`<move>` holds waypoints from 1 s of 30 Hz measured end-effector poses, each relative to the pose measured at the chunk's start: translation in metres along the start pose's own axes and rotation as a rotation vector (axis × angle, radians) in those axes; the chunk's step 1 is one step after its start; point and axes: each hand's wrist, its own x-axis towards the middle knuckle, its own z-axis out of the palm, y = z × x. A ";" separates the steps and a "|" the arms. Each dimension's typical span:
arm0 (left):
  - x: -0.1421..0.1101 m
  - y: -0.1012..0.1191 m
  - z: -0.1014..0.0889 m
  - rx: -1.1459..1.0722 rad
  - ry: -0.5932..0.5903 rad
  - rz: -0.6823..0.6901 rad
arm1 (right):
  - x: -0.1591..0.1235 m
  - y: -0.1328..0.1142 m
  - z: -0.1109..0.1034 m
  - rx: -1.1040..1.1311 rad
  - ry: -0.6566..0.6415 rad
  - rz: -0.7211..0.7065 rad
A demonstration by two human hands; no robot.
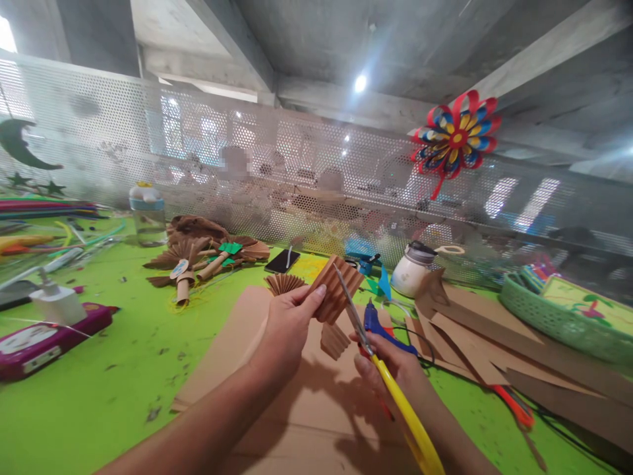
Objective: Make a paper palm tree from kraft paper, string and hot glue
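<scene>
Between the thumb and fingers of my left hand [291, 323] is a pleated piece of brown paper [341, 280], held up above the cardboard sheets. My right hand [388, 363] is closed around scissors [368, 343] with yellow handles. Their blades point up and lie along the right side of the pleated paper; whether they touch it I cannot tell. Just below, a smaller pleated piece [335, 341] shows between my hands. Beyond my left hand sits a folded paper fan [285, 284]. A blue glue gun [378, 323] lies behind my right hand.
Cardboard sheets [222, 356] cover the table's middle, with more cardboard pieces [475, 330] to the right. At left are a purple power strip [59, 336] and a bottle [147, 218]. Paper crafts [185, 264], a phone [282, 260], a jug [413, 269] and a green basket [568, 330] stand farther back.
</scene>
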 end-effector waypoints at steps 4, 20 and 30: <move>0.004 -0.006 -0.001 -0.144 -0.041 -0.050 | 0.000 0.002 0.000 0.002 0.011 -0.011; 0.007 -0.009 -0.006 -0.170 -0.054 -0.078 | -0.002 0.005 -0.007 -0.028 -0.050 0.018; 0.011 -0.016 -0.009 -0.183 -0.042 -0.092 | -0.005 0.008 -0.006 0.008 -0.074 0.057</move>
